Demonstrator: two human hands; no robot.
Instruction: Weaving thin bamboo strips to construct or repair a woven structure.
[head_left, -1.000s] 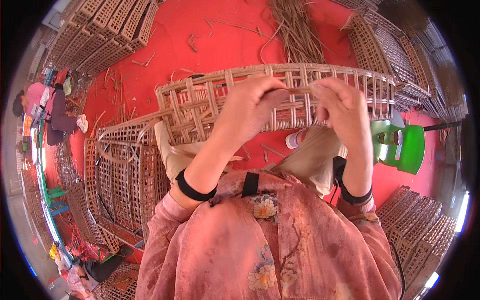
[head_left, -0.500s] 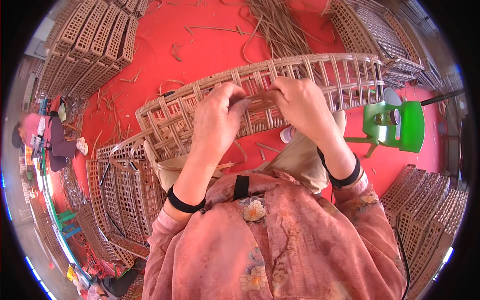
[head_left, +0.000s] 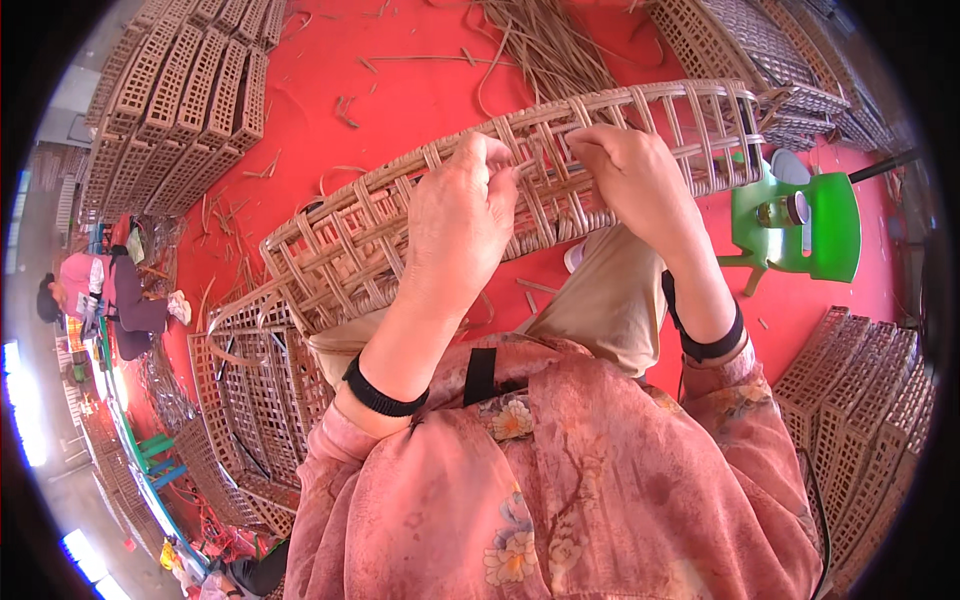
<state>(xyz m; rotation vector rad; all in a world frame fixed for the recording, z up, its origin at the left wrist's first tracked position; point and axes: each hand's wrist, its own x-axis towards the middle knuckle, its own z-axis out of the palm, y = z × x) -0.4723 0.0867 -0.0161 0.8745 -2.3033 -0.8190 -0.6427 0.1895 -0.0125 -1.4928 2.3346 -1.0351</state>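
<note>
A long, shallow basket (head_left: 345, 245) of flat brown woven strips lies tilted across my lap, its right end raised. My left hand (head_left: 460, 215) is closed at the middle of its open-weave side, thumb and forefinger bent at the strips. Just to its right my right hand (head_left: 640, 190) is closed too, its curled fingertips pinching at a strip near the upper rim. A short stretch of lattice shows between the two hands. The fingertips are partly hidden, so the exact ends of the strips they grip cannot be made out.
Loose brown strips (head_left: 550, 50) lie bundled on the red floor beyond the basket. Stacked woven baskets (head_left: 185, 85) stand far left, with more baskets (head_left: 850, 400) at right. A green plastic chair (head_left: 835, 225) holds a jar (head_left: 785, 211). Someone in pink (head_left: 80, 275) is at far left.
Both hands have shifted slightly right and up in the picture, and the gap between them is a little wider. The basket appears higher on its right side, partly because the view has shifted.
</note>
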